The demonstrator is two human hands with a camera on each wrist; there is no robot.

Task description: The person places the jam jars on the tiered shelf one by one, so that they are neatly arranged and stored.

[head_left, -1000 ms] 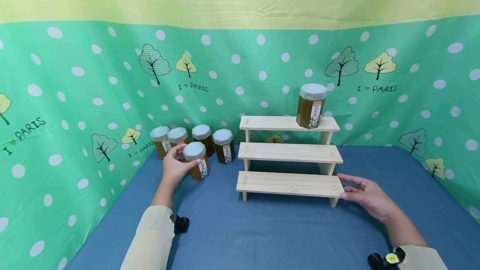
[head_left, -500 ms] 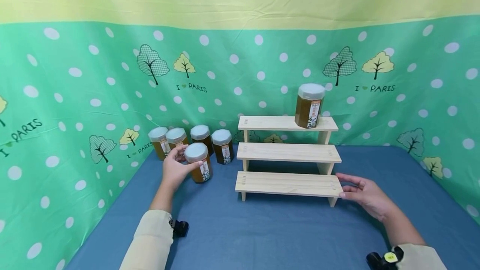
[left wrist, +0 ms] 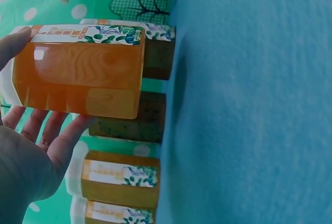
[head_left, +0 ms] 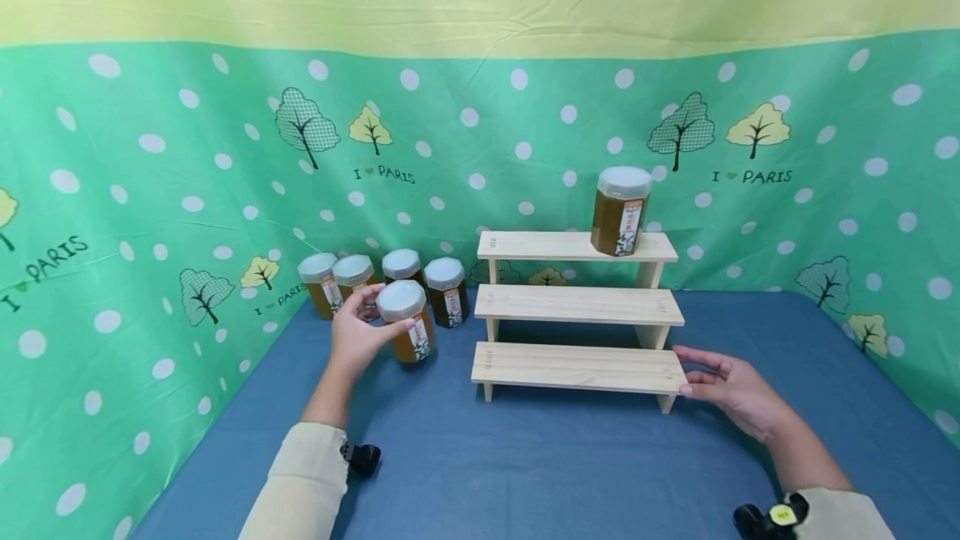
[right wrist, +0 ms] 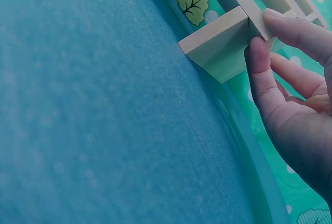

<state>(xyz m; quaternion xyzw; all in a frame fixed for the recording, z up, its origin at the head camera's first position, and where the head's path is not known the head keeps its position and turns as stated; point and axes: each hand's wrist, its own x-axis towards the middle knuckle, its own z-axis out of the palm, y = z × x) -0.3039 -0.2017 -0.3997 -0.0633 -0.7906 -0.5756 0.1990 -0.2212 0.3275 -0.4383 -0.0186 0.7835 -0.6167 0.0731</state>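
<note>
My left hand (head_left: pixel 356 336) grips an amber honey jar (head_left: pixel 412 332) with a white lid, thumb on one side and fingers on the other. In the left wrist view this jar (left wrist: pixel 80 71) is upright to the table, its base a little above the blue cloth. My right hand (head_left: pixel 738 394) pinches the right end of the lowest board of a three-step wooden display stand (head_left: pixel 577 367). The right wrist view shows a thumb and finger at that board's end (right wrist: pixel 257 24). Another honey jar (head_left: pixel 621 213) stands on the top step, towards the right.
Several more honey jars (head_left: pixel 448 294) stand at the back left, behind my left hand. A blue cloth (head_left: pixel 525 473) covers the table. A green dotted curtain (head_left: pixel 450 140) hangs close behind the jars and stand.
The left hand and its honey jar have moved a little to the right, away from the group. My right hand stays at the end of the stand.
</note>
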